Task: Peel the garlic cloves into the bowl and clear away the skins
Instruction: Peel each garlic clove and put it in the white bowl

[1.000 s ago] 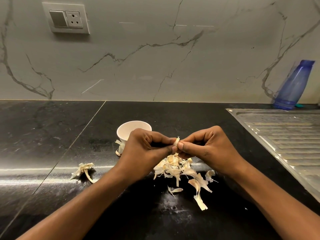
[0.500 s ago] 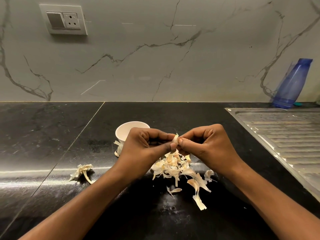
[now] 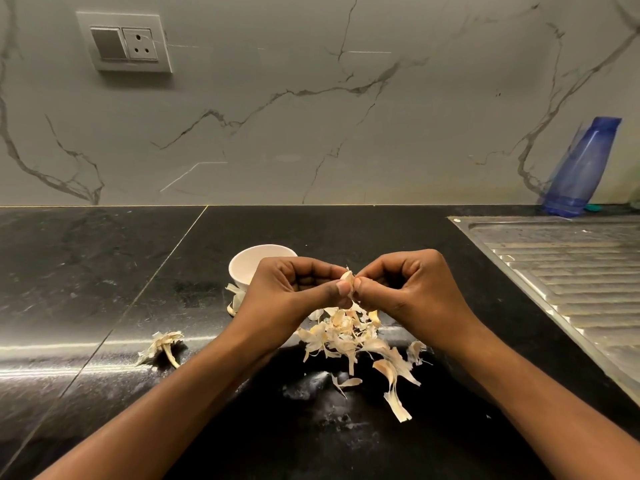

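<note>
My left hand (image 3: 294, 292) and my right hand (image 3: 412, 289) meet over the black counter, both pinching one small garlic clove (image 3: 348, 277) between thumbs and fingertips. A thin strip of skin hangs from the clove. Directly below lies a pile of pale garlic skins (image 3: 349, 336), with loose strips trailing toward me (image 3: 394, 389). A small white bowl (image 3: 247, 263) stands just behind my left hand, partly hidden by it; its inside cannot be seen.
A garlic stem with husk (image 3: 161, 346) lies to the left on the counter. A steel sink drainboard (image 3: 571, 271) fills the right side. A blue bottle (image 3: 581, 168) leans against the marble wall behind it. A wall socket (image 3: 126, 43) sits upper left.
Both hands have kept pinching the clove and risen slightly. The clove has turned a little between the fingertips. The skins on the counter lie unchanged.
</note>
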Tool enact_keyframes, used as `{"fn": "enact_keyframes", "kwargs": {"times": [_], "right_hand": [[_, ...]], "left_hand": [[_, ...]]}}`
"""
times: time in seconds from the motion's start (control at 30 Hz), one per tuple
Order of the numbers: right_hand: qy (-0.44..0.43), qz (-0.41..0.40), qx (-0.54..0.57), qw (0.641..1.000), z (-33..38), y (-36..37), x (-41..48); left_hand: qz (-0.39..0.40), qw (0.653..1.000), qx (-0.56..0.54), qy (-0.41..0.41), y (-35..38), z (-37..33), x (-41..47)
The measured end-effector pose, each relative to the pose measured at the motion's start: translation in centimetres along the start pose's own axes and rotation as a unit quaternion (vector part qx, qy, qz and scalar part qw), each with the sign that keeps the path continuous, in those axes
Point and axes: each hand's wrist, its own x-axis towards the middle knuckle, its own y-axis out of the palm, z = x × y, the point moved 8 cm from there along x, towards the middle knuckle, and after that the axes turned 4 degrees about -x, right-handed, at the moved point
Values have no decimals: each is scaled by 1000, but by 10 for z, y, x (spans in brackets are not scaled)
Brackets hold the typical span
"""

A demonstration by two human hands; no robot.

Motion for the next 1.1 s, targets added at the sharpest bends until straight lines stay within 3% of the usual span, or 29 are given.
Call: {"fn": "enact_keyframes", "kwargs": {"times": [0.33,0.63,0.87,1.1], "right_hand": [[35,42,76,996,-7,3,3],[21,53,66,996,-9,7,4],[3,59,28,998,-8,14,4],[30,86,128,988,-10,22,5]], "left_hand": [[-18,999,-26,5,-6,-4,0],[-20,999,9,29,-7,-7,0],[-22,999,-30,23,-5,-5,-1],[-36,998,-60,0,-9,0,3]]}}
